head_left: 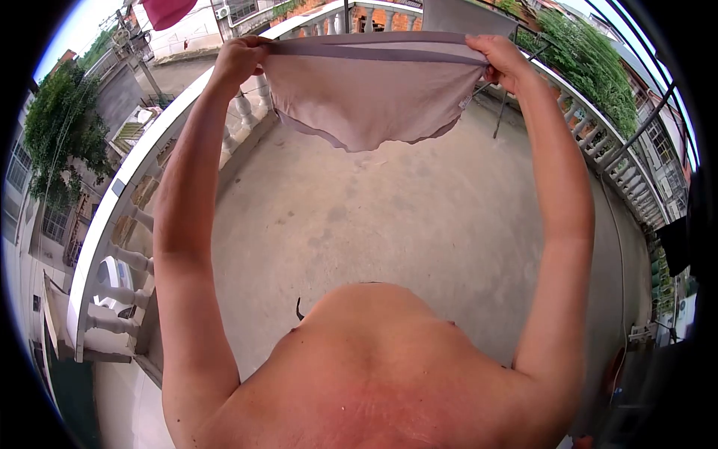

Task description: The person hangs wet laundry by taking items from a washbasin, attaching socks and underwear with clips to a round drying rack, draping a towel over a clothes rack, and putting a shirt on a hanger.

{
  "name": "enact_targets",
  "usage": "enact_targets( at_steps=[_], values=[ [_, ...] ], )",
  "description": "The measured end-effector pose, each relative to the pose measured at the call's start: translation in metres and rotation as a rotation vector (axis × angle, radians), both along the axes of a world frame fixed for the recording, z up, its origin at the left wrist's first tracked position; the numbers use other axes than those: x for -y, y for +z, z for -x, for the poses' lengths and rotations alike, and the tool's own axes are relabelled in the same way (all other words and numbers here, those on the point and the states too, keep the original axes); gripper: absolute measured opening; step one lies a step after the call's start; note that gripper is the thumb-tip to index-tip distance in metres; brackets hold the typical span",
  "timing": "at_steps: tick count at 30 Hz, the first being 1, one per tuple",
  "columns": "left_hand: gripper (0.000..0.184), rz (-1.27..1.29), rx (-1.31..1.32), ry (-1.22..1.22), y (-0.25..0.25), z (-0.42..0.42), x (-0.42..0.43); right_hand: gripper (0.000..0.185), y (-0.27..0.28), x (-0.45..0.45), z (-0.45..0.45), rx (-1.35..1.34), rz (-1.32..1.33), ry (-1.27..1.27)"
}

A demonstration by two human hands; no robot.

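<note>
A pair of greyish-mauve underpants (366,97) is stretched wide in front of me, with a darker waistband along the top. My left hand (241,61) grips one end of the waistband, fingers closed round it. At the other end, my right hand (499,58) pinches the band, thumb on top. The fabric hangs down between both hands, its lower edge wavy, and a small pale tag shows near the right side. Both arms are extended forward and raised above the floor.
A white balustrade (120,191) curves along the left, and another balustrade (598,142) runs down the right. Concrete floor (389,217) lies below. A red cloth (169,12) hangs at the top left. Behind the underpants, a grey panel (467,19) and dark metal poles stand.
</note>
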State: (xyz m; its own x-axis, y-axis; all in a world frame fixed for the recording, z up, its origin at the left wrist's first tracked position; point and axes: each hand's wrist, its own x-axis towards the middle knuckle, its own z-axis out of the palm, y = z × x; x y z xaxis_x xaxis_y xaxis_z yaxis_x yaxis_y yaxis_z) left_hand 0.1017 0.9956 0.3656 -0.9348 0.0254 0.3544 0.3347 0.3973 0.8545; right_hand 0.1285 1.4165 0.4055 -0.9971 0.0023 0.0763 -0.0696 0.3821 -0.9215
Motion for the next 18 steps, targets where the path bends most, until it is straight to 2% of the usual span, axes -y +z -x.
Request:
enact_targets(
  at_steps=[2,5,11,14,15,18],
  values=[
    [0.023,0.045,-0.012,0.031,0.002,0.008,0.001,0.02,0.001,0.0,0.0,-0.096,0.013,-0.061],
    [0.029,-0.039,-0.056,0.059,0.005,0.014,-0.005,0.016,0.004,-0.002,-0.002,-0.104,0.051,-0.11],
    [0.032,0.008,-0.147,0.098,0.013,0.033,-0.001,0.01,0.008,-0.004,-0.004,-0.167,0.07,-0.206],
    [0.031,0.039,-0.182,0.095,0.022,0.031,-0.002,0.007,0.013,-0.008,-0.008,-0.153,0.058,-0.222],
    [0.025,0.0,-0.15,0.112,0.023,0.031,-0.004,0.007,0.013,-0.009,-0.011,-0.162,0.06,-0.225],
    [0.02,-0.101,-0.092,0.029,0.022,0.029,0.003,0.007,0.014,-0.011,-0.016,-0.012,0.357,-0.086]
  ],
)
